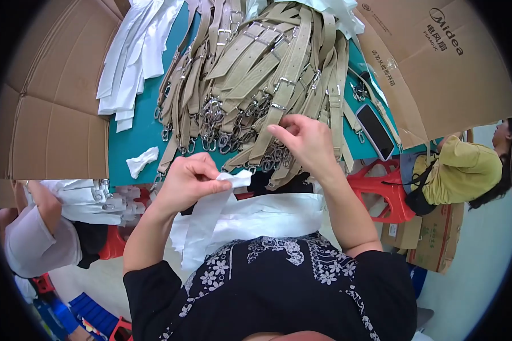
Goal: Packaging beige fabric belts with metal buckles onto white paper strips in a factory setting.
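A large heap of beige straps (256, 74) with metal buckles and clasps covers the middle of the green table. Near the table's front edge, my left hand (190, 184) is closed on a thin white strip (202, 219); its folded end shows past the thumb and the rest hangs toward my lap. My right hand (310, 145) is over the front of the heap, just beside a buckled strap. Its thumb stands apart from the curled index finger, with nothing visible between them; the other fingers are partly hidden. More white strips (267, 213) lie across my lap.
Long white strips (133, 51) lie at the back left of the table (145, 136), with a crumpled white scrap (142, 162) nearer. Cardboard boxes stand left (57, 125) and right (444, 62). A phone (375, 131) lies right of the heap. People sit on both sides.
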Tool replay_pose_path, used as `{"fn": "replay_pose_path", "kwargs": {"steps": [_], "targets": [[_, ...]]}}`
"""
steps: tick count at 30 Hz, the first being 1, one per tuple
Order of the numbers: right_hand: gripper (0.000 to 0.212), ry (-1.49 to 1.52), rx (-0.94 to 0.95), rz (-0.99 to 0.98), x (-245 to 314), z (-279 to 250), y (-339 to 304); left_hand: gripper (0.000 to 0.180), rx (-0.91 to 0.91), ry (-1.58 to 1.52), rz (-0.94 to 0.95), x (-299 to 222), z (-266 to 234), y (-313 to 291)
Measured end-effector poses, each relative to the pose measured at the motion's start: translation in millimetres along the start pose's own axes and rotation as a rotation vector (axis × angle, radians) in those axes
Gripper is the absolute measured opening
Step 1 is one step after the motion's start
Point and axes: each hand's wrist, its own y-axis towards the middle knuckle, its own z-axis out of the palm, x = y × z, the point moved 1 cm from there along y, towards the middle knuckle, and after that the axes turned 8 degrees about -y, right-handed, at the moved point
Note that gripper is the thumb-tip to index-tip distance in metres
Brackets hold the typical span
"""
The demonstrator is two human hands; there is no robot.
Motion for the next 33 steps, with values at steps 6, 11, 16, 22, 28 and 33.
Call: {"fn": "replay_pose_path", "kwargs": {"steps": [6, 11, 16, 22, 28, 33], "targets": [[0.023, 0.865, 0.336, 0.196, -0.7, 15.5, 9.7, 0.01, -0.102, 0.044, 0.007, 19.7, -0.1, -7.5], [0.018, 1.254, 0.379, 0.084, 12.8, 3.1, 6.5, 0.013, -0.089, 0.019, 0.067, 28.0, -1.5, -10.6], [0.019, 1.183, 0.392, 0.088, 14.4, 3.5, 4.6, 0.012, -0.091, 0.008, -0.023, 25.4, -1.6, -11.7], [0.019, 1.114, 0.36, 0.133, 15.2, 2.2, 8.3, 0.011, -0.077, -0.031, -0.009, 24.8, -1.3, -12.6], [0.02, 1.09, 0.349, 0.129, 12.2, 3.5, 12.8, 0.011, -0.101, -0.008, -0.039, 26.2, -6.7, -16.4], [0.02, 1.084, 0.343, 0.128, 10.3, 4.8, 14.8, 0.01, -0.106, -0.02, -0.06, 28.3, -8.6, -22.9]]}}
